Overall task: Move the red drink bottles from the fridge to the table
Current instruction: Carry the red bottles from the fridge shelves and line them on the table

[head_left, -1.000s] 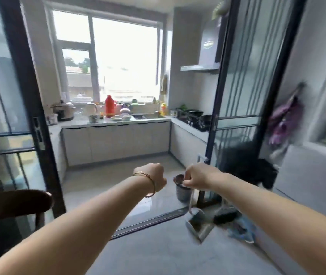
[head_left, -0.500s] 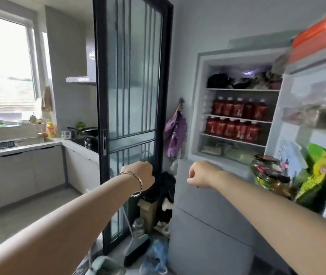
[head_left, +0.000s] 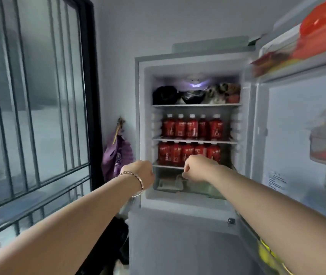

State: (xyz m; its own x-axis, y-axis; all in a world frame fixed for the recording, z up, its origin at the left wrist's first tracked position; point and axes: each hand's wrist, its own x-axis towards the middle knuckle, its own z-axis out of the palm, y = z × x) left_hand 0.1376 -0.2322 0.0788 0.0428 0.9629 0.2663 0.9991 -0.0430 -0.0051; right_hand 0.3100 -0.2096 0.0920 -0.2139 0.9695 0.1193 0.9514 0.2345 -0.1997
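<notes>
Straight ahead of both grips: white fridge (head_left: 188, 203), upper compartment open, its door (head_left: 297, 126) swung out to the right of my right grip (head_left: 196, 167).

Right grip: fingers curled into a fist, nothing in it. It sits in front of the lower row of red drink bottles (head_left: 178, 153) and overlaps the bottom of the two bottles at the right end of that row. Can't tell if the knuckles touch them.

Left grip (head_left: 138, 172): also a closed fist, holding nothing. It's level with the right grip, just left of the fridge's left wall and clear of the shelves. Silver chain bracelet (head_left: 136, 181) on that wrist.

Task items: five red bottles in the lower row, directly behind the right grip. Five more in the upper row of red drink bottles with white caps (head_left: 191, 127), one shelf up, above both grips. All upright, packed side by side. No tabletop in view.

Above the upper row, the top shelf holds dark bagged items (head_left: 168, 95), too blurred to identify. Below the right grip is a clear crisper drawer (head_left: 170, 184), contents unclear.

Left of the left grip a purple cloth bag (head_left: 116, 155) hangs on the wall. Further left is a black-framed glass sliding door (head_left: 39, 96). High to the right of the right grip, an orange-red packet (head_left: 320, 30) lies on the top shelf of the fridge's door.
</notes>
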